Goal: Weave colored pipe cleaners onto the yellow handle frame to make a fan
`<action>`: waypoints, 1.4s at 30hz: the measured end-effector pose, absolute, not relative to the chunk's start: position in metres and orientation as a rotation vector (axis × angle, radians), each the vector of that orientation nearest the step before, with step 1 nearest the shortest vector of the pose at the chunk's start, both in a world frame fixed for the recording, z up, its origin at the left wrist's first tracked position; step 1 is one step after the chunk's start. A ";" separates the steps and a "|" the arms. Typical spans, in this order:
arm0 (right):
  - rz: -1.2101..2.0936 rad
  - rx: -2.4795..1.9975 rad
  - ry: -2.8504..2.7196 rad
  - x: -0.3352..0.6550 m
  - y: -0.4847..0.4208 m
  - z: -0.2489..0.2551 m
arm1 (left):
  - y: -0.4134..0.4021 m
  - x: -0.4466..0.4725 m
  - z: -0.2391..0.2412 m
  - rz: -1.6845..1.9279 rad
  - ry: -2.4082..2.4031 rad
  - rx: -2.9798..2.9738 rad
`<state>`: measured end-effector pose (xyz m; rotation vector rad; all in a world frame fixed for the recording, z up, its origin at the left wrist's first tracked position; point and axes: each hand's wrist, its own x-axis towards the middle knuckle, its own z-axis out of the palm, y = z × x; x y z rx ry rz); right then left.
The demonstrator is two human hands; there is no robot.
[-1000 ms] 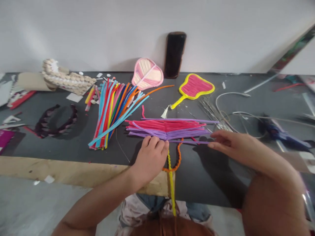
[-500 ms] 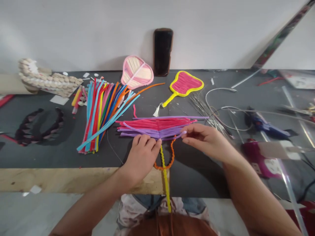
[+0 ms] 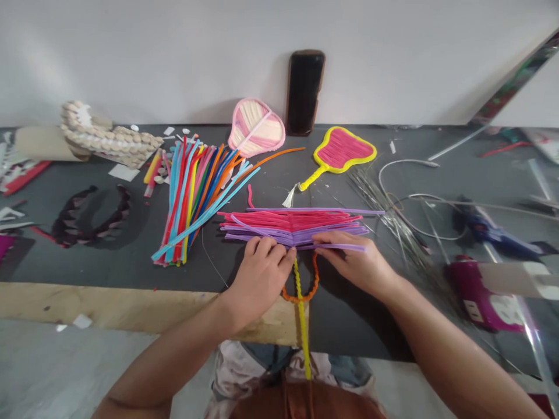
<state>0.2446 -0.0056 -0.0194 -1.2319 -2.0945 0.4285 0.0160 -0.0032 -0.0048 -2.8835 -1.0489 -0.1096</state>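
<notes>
purple stems (image 3: 297, 235) blocking middle, coloured bundle (image 3: 192, 203) left, wires (image 3: 371, 192) right, open tabletop (image 3: 347, 323) right-of-centre front

No word, brand or number can be read anywhere here! Over on the right, towards the surface's front edge, a purple packet (image 3: 480, 294) shows pale patches, too blurred to make out as letters or figures. Just behind it, a dark blue tool (image 3: 502, 233) is smeared as well, any marking beyond reading. And at the surface's back edge, the upright phone (image 3: 304, 92) shows a dark face, with no legible sign on it!
</notes>
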 end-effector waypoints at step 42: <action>0.304 -1.213 -2.335 0.240 -0.001 -0.019 | 0.036 -0.057 0.035 -0.780 -1.268 -2.942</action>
